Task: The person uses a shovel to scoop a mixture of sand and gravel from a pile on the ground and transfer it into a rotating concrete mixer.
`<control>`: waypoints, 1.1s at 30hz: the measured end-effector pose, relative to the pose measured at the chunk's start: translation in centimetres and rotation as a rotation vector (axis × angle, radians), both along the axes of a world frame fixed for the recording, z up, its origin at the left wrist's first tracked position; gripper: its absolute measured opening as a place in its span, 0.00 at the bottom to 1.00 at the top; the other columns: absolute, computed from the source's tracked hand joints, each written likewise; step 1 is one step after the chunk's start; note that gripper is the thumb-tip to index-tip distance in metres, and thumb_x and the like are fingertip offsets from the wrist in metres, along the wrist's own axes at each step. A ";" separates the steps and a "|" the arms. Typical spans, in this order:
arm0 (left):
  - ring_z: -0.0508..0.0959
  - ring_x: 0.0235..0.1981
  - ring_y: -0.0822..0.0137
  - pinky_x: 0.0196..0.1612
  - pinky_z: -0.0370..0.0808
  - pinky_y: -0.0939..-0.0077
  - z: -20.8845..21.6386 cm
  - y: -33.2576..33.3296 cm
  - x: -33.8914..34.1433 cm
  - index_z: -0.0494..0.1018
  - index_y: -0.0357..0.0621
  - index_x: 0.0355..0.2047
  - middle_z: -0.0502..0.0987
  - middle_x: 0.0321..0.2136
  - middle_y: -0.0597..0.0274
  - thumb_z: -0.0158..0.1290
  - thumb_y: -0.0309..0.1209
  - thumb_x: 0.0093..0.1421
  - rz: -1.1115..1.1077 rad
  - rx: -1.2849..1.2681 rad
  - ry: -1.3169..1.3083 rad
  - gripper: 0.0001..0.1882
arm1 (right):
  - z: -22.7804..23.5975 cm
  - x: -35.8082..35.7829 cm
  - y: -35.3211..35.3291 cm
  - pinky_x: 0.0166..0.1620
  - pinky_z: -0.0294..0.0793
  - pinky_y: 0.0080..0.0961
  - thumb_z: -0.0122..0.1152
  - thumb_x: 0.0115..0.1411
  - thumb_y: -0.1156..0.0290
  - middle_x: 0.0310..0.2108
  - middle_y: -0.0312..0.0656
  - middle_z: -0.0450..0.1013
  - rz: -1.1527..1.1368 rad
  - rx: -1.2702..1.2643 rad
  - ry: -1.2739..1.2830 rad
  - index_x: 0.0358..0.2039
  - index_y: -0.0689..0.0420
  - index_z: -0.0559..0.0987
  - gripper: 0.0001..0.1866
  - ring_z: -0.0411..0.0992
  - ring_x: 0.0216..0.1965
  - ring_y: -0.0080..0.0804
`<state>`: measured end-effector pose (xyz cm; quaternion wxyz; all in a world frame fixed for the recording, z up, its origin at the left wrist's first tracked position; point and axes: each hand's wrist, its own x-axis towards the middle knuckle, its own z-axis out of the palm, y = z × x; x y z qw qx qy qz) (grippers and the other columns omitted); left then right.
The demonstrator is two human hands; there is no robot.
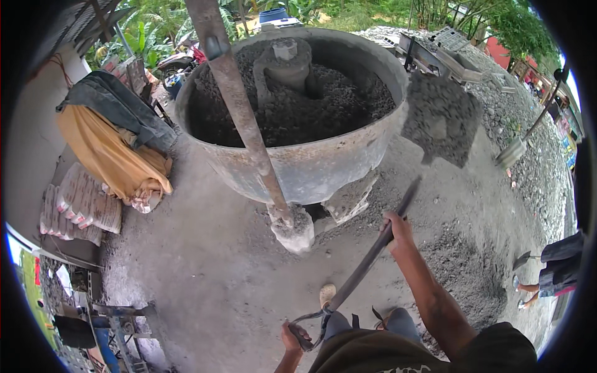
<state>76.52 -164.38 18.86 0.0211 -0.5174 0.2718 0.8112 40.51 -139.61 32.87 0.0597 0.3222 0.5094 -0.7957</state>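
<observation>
I hold a shovel (364,267) across my front with both hands. Its handle end is gripped by my left hand (292,336), low at the front beside my legs. Farther up the dark shaft, my right hand (398,231) is wrapped round it. The blade lies out at the right of a large round mixing drum (286,168), loaded with dark grey gravelly material (438,118) that hides most of its surface. Inside the drum is dark wet-looking mix (311,121) around a central hub (287,65). A rusty pole (242,105) slants across the drum's front.
On the left, stacked bags (84,208) sit by a wall under an orange-brown cloth (112,146) and a dark cover. A gravel pile (516,105) spreads at the right, where another shovel (512,152) stands. A person (556,267) is at the right edge. Loose gravel (466,273) lies near my right arm.
</observation>
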 end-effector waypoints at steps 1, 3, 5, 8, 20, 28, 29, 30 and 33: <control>0.65 0.12 0.63 0.16 0.67 0.69 0.8 -0.6 -1.2 0.64 0.48 0.22 0.61 0.12 0.63 0.43 0.52 0.60 0.023 0.067 0.003 0.22 | 1.6 -1.9 -3.2 0.21 0.70 0.32 0.64 0.53 0.71 0.19 0.37 0.67 0.069 -0.027 0.062 0.27 0.55 0.71 0.09 0.68 0.17 0.30; 0.65 0.13 0.63 0.17 0.66 0.71 1.4 -0.7 -1.9 0.64 0.49 0.22 0.61 0.12 0.65 0.43 0.52 0.59 0.055 0.224 -0.009 0.21 | 3.3 -3.9 -8.5 0.23 0.71 0.32 0.65 0.54 0.71 0.18 0.35 0.67 0.216 -0.070 0.144 0.25 0.54 0.72 0.08 0.69 0.18 0.31; 0.65 0.14 0.64 0.17 0.66 0.72 -0.9 -2.9 -1.3 0.65 0.50 0.24 0.61 0.13 0.65 0.44 0.48 0.60 -0.117 0.483 -0.027 0.17 | 3.0 -5.3 -11.5 0.23 0.71 0.34 0.64 0.54 0.73 0.19 0.35 0.66 0.373 -0.080 0.103 0.25 0.55 0.72 0.08 0.69 0.18 0.32; 0.65 0.13 0.67 0.15 0.66 0.71 -1.2 -5.0 1.0 0.67 0.48 0.25 0.63 0.14 0.66 0.44 0.42 0.62 -0.446 0.362 -0.038 0.13 | 3.7 -2.5 -13.5 0.24 0.71 0.35 0.63 0.54 0.74 0.19 0.36 0.66 0.383 -0.083 0.037 0.24 0.55 0.71 0.08 0.69 0.19 0.31; 0.69 0.09 0.66 0.16 0.69 0.69 3.1 -0.9 -10.7 0.65 0.43 0.19 0.68 0.09 0.59 0.45 0.41 0.67 -0.624 -0.436 0.162 0.21 | -8.8 12.0 10.8 0.24 0.70 0.32 0.63 0.55 0.64 0.18 0.35 0.64 -0.585 -0.190 -0.149 0.26 0.52 0.69 0.11 0.67 0.18 0.32; 0.67 0.13 0.71 0.25 0.65 0.76 -2.5 10.3 -10.6 0.66 0.39 0.25 0.67 0.08 0.61 0.48 0.44 0.67 -1.111 -0.756 0.131 0.21 | -37.5 25.3 11.9 0.19 0.72 0.38 0.60 0.55 0.71 0.18 0.43 0.68 -0.673 -0.066 -0.825 0.22 0.61 0.72 0.10 0.71 0.18 0.34; 0.66 0.11 0.71 0.28 0.66 0.77 -4.6 9.1 -10.2 0.65 0.39 0.24 0.66 0.07 0.62 0.49 0.42 0.67 -1.080 -0.769 0.071 0.20 | -38.0 24.9 10.6 0.22 0.73 0.33 0.59 0.54 0.70 0.20 0.41 0.69 -0.692 -0.363 -0.850 0.28 0.60 0.73 0.08 0.72 0.20 0.35; 0.65 0.09 0.71 0.24 0.66 0.77 -6.4 8.0 -10.6 0.64 0.40 0.23 0.66 0.08 0.63 0.50 0.41 0.67 -1.079 -0.815 -0.095 0.20 | -40.0 24.3 8.4 0.21 0.73 0.31 0.58 0.54 0.72 0.20 0.41 0.69 -0.682 -0.350 -0.843 0.28 0.59 0.71 0.06 0.72 0.19 0.33; 0.64 0.08 0.72 0.14 0.65 0.77 -11.2 5.7 -12.5 0.64 0.42 0.23 0.63 0.10 0.65 0.50 0.38 0.67 -1.060 -0.844 -0.105 0.18 | -46.0 22.2 4.4 0.20 0.73 0.31 0.58 0.54 0.73 0.19 0.42 0.68 -0.702 -0.417 -0.829 0.27 0.60 0.71 0.06 0.70 0.17 0.31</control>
